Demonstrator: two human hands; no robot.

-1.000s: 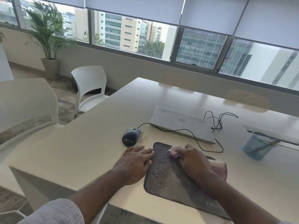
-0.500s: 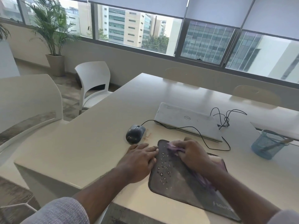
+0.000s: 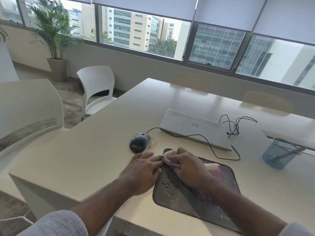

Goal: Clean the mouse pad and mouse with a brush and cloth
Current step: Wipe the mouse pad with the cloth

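Apparently cloth [image 3: 167,159] under right hand [image 3: 190,169], left hand [image 3: 144,169] beside

Soft cloth [image 3: 211,168], matt mouse pad [image 3: 180,198], glossy table [image 3: 105,150]

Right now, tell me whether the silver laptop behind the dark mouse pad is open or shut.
Shut. The silver laptop lies flat on the pale table with its lid down, logo facing up; no screen or keyboard shows.

Dark mouse pad [image 3: 190,198] flat at the table's near edge.
Droplets bead on it; pink cloth [image 3: 167,159] at its far-left corner, black wired mouse [image 3: 139,142] just beyond.
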